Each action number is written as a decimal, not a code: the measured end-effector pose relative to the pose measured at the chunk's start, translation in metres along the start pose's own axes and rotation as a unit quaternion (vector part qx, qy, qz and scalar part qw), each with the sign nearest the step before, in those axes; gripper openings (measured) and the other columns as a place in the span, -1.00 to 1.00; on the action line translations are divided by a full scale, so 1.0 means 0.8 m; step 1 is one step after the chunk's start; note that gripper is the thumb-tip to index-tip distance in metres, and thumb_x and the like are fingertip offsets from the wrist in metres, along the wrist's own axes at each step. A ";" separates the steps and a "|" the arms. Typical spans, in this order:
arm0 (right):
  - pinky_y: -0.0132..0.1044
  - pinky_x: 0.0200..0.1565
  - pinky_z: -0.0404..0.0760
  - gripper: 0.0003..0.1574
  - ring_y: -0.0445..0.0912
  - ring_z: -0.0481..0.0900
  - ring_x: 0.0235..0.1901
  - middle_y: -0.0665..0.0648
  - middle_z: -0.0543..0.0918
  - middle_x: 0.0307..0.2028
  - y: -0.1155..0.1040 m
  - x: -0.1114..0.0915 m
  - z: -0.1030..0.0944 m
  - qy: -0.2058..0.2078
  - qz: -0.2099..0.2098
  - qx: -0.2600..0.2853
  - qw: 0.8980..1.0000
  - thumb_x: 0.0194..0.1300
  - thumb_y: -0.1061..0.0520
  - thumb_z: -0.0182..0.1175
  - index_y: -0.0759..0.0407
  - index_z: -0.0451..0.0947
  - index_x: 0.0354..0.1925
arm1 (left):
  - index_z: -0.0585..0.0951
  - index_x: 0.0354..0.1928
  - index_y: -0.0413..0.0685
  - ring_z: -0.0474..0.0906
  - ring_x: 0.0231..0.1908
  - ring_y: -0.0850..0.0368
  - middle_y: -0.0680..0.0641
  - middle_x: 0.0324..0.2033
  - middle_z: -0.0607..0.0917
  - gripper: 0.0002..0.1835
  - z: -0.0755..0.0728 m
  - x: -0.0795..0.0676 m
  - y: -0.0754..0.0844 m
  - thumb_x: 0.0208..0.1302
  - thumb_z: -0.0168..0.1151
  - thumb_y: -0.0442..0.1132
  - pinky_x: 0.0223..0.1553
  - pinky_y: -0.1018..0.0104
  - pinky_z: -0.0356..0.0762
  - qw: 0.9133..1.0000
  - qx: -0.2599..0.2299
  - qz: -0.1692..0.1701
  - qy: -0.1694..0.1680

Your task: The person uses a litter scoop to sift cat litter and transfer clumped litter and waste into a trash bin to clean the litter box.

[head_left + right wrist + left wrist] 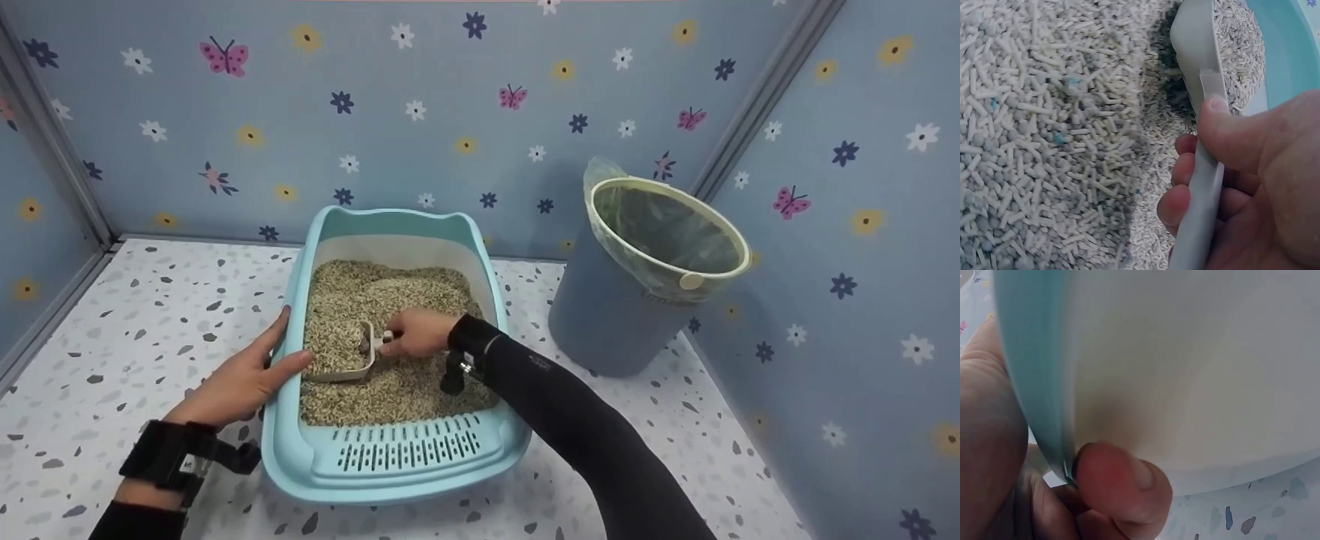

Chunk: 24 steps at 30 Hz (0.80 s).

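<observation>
A pale blue litter box (405,486) with a slotted front ledge stands on the floor, filled with pellet litter (412,296). My left hand (238,381) grips its left rim, thumb over the top and fingers down the outer side. In the left wrist view a fingertip (1117,481) bends round the rim's edge. Inside the box, my right hand (422,332) holds a light-coloured litter scoop (370,351) by the handle. The right wrist view shows fingers and thumb wrapped round that handle, with the scoop's head (1199,42) in the litter and pellets heaped beyond its wall.
A blue-grey bin (611,319) with a cream rim and a thin bag liner (628,247) stands to the right of the box, near the corner. Flower-patterned walls (420,165) enclose the speckled floor (150,322) at the back and both sides.
</observation>
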State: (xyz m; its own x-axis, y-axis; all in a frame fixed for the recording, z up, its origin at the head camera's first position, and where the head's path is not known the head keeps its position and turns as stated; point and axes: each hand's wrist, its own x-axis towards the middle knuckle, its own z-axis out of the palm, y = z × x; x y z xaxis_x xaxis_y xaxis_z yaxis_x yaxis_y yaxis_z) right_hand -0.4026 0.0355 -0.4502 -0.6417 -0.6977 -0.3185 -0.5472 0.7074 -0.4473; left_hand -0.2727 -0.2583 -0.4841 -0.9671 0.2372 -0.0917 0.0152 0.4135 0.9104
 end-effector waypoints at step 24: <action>-0.27 -0.35 0.30 -0.57 -0.16 0.27 -0.54 -0.04 0.36 -0.52 -0.001 -0.023 -0.011 0.053 0.053 0.081 0.994 0.73 -0.01 0.25 -0.01 0.42 -0.38 | -0.36 0.82 0.33 0.78 -0.09 -0.12 -0.56 0.70 -0.18 0.03 0.000 0.000 0.001 0.73 0.14 0.24 -0.14 0.07 0.79 0.999 0.033 0.005 0.005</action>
State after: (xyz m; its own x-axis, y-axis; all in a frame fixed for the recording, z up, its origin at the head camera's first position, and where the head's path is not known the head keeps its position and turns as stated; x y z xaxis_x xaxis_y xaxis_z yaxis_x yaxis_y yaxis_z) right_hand -0.3948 0.0484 -0.4368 -0.7491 -0.5978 -0.2853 -0.3847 0.7432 -0.5474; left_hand -0.2728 -0.2581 -0.4833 -0.9692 0.2335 -0.0788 0.0409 0.4675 0.8830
